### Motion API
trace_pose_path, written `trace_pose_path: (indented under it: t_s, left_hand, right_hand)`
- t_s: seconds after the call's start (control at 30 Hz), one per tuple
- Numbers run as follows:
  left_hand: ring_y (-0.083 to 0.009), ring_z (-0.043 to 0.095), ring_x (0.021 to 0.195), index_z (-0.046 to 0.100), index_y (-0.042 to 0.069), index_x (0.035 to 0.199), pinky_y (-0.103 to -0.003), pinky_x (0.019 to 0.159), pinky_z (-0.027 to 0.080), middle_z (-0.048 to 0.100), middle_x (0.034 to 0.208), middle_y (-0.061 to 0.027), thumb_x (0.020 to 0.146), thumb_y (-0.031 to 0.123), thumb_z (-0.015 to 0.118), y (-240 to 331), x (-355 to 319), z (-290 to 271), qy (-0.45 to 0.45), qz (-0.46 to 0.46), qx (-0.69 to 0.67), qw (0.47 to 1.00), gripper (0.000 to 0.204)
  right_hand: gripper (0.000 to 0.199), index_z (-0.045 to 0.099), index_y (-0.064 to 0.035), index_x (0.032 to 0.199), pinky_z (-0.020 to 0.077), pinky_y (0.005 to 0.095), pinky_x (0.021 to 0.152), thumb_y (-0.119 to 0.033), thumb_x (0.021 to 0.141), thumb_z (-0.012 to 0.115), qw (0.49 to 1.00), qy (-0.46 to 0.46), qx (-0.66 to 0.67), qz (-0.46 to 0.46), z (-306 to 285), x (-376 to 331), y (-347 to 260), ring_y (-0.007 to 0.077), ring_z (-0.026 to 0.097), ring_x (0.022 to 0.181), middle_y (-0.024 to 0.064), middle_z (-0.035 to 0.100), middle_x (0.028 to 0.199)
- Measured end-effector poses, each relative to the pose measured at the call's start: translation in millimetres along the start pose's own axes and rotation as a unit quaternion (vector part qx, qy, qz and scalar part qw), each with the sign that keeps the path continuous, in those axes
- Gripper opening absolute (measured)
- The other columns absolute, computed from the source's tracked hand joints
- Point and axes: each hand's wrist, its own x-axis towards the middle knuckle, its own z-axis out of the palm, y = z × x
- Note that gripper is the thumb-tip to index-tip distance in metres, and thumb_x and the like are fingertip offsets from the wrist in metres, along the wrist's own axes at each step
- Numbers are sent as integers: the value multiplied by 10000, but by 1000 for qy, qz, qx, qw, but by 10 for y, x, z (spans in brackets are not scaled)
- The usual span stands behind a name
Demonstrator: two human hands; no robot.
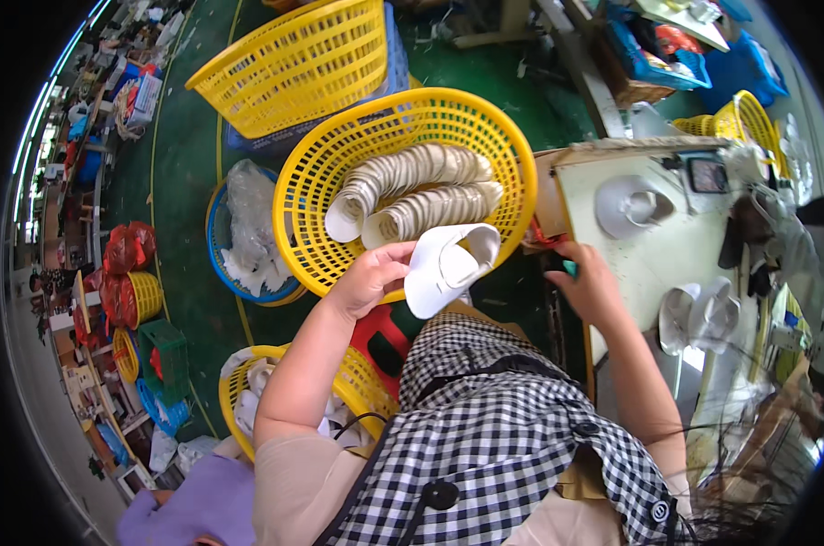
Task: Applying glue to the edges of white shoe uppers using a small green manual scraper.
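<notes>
Above the near rim of a yellow basket (518,155), my left hand (373,280) pinches a white sun visor (450,264) by its brim edge. The visor's curved band faces up and to the right. Inside the basket, two rows of nested white visors (403,177) lie on their sides. My right hand (591,284) is beside the worktable's left edge, apart from the visor. Its fingers are curled, and a small green thing (570,267) shows between thumb and forefinger; I cannot make out its kind.
On the white worktable (603,196) at the right lie more white visors (632,207) and a small dark-screened device (706,175). Another yellow basket (294,68) stands beyond. A red stool (376,338) and a yellow basket of white pieces (362,387) are close by. A person in purple (193,500) is lower left.
</notes>
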Motion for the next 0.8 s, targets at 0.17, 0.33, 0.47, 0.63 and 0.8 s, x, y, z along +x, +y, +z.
trace_pose_path:
  t_s: [0.17, 0.33, 0.47, 0.63, 0.8]
  left_hand:
    - [-211, 526, 1072, 430, -105, 1191, -312, 942, 388, 545, 1147, -149, 767, 99, 411, -134, -198, 1023, -152, 30, -120, 981, 471]
    - [-212, 494, 1038, 483, 11, 1176, -322, 961, 336, 520, 1108, -80, 876, 209, 451, -670, -217, 1680, -118, -32, -34, 992, 361]
    - [-169, 466, 1018, 527, 28, 1090, -288, 907, 354, 468, 1065, -66, 859, 64, 512, -1006, -259, 2123, -112, 151, 245, 951, 233]
    - [-174, 580, 961, 508, 8, 1118, -317, 840, 468, 583, 1072, -110, 907, 103, 420, -1253, -317, 2381, -56, 52, 57, 995, 248]
    - [-198, 545, 1028, 462, 15, 1168, -385, 919, 410, 562, 1098, -108, 904, 251, 478, -1165, -340, 2615, -83, -12, -126, 988, 354]
  right_hand:
    - [333, 539, -21, 1042, 446, 330, 769, -162, 760, 645, 989, -31, 145, -12, -259, -449, -325, 247, 584, 826, 127, 615, 877]
    - [200, 567, -12, 941, 446, 307, 704, -163, 811, 587, 974, 21, 225, 12, -374, -1170, 92, 193, 563, 747, 119, 608, 807]
    - [186, 560, -17, 922, 453, 336, 664, -160, 804, 579, 969, 44, 232, 71, -416, -1665, 317, 240, 578, 706, 139, 605, 765]
    - [163, 507, -52, 860, 446, 426, 632, -144, 751, 587, 964, 219, 64, 133, -518, -2058, 611, 344, 581, 719, 162, 590, 725]
    - [208, 457, -55, 877, 446, 444, 611, -155, 748, 588, 956, 244, 19, 159, -420, -2180, 753, 344, 580, 688, 153, 582, 699]
